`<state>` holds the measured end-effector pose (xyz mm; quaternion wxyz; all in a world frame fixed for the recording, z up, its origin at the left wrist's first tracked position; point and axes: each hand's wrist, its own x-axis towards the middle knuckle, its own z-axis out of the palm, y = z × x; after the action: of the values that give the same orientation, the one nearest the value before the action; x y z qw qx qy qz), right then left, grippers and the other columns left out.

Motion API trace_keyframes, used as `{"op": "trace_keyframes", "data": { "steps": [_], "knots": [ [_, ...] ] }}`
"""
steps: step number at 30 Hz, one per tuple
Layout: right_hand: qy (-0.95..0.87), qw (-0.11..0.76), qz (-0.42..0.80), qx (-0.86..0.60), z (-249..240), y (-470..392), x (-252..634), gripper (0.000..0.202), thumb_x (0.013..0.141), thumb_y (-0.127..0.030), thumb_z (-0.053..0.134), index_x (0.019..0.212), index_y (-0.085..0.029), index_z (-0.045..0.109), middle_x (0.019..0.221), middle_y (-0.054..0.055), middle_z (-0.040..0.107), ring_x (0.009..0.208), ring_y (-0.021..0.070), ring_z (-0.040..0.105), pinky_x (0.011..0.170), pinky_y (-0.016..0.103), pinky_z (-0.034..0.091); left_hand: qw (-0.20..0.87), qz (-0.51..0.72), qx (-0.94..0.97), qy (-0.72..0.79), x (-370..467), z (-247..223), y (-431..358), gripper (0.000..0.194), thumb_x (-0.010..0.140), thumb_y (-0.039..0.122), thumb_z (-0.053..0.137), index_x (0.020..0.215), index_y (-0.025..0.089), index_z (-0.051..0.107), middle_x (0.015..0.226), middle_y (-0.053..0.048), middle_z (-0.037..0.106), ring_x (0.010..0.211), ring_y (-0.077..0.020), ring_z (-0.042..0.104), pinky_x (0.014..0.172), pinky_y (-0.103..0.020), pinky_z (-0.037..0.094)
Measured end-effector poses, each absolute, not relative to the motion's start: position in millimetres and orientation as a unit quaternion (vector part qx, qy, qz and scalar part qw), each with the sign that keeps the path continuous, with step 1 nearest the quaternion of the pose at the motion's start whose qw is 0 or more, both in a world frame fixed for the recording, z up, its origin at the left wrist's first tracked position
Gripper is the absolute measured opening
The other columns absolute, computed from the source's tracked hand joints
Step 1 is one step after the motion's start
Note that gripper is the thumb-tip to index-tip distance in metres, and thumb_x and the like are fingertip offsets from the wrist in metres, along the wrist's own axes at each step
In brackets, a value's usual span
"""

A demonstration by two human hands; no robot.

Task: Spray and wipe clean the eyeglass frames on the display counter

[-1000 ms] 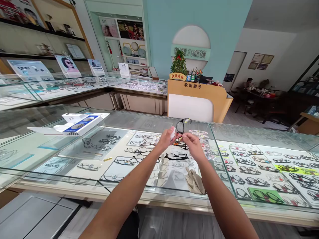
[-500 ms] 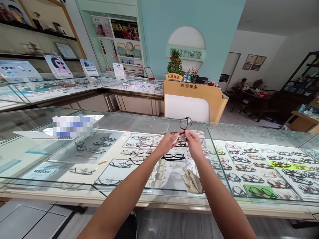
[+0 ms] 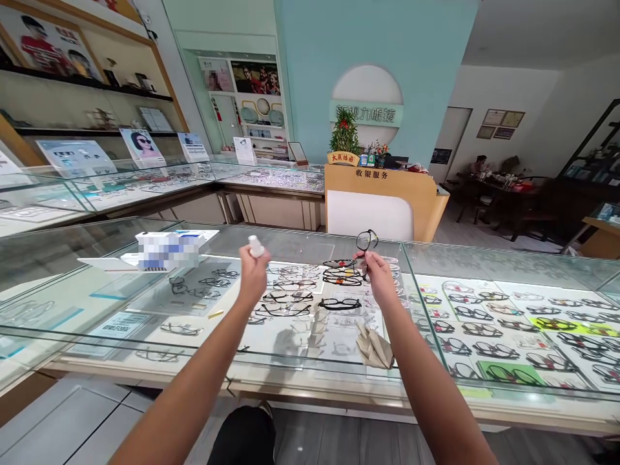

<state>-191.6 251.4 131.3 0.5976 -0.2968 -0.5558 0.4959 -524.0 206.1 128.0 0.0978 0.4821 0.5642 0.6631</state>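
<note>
My left hand [image 3: 254, 274] is closed around a small white bottle [image 3: 256, 246], held up over the left part of the glass counter. Farther right, my right hand [image 3: 379, 274] pinches a pair of dark-rimmed glasses [image 3: 367, 241], one lens standing above the fingers. Black glasses [image 3: 340, 303] lie by themselves on the counter between my forearms. A crumpled beige cloth [image 3: 374, 347] rests beside my right forearm, near the front edge. Several more frames [image 3: 341, 272] sit in rows just left of my right hand.
The glass display counter [image 3: 310, 381] spans the view, with rows of glasses at right [image 3: 489, 329]. An opened white box [image 3: 130, 261] stands at back left. Beyond are a wooden cashier desk [image 3: 382, 184] and a seated person [image 3: 479, 165] far off.
My left hand has moved left, away from my right hand, carrying the white bottle. My right hand still holds the glasses. The view has shifted slightly.
</note>
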Motion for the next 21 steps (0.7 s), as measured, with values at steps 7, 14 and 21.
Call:
{"op": "trace_keyframes", "data": {
  "steps": [7,14,21],
  "knots": [
    [-0.543,0.598,0.512,-0.291,131,253,-190,0.051,0.086,-0.072,0.070,0.098,-0.024,0.080,0.107,0.004,0.080,0.072,0.0157,0.060,0.068,0.030,0.049,-0.024,0.539,0.383,0.750,-633,80,158,0.044,0.089,0.040,0.059,0.125,0.019,0.045,0.118,-0.013,0.062,0.113,-0.0328,0.060,0.108,-0.048,0.048],
    [-0.546,0.594,0.506,-0.304,129,255,-186,0.056,0.084,-0.076,0.068,0.102,-0.024,0.080,0.110,0.007,0.080,0.072,0.0164,0.061,0.065,0.031,0.047,-0.016,0.526,0.330,0.784,-648,66,150,0.045,0.086,0.041,0.063,0.124,0.021,0.049,0.117,-0.013,0.067,0.113,-0.0351,0.064,0.106,-0.051,0.050],
    [-0.526,0.609,0.518,-0.290,128,256,-186,0.050,0.084,-0.070,0.071,0.098,-0.023,0.079,0.107,0.007,0.080,0.068,0.0146,0.059,0.064,0.030,0.045,-0.007,0.501,0.312,0.807,-651,67,153,0.045,0.086,0.040,0.065,0.123,0.019,0.051,0.119,-0.016,0.068,0.116,-0.0403,0.066,0.104,-0.056,0.050]
  ]
}}
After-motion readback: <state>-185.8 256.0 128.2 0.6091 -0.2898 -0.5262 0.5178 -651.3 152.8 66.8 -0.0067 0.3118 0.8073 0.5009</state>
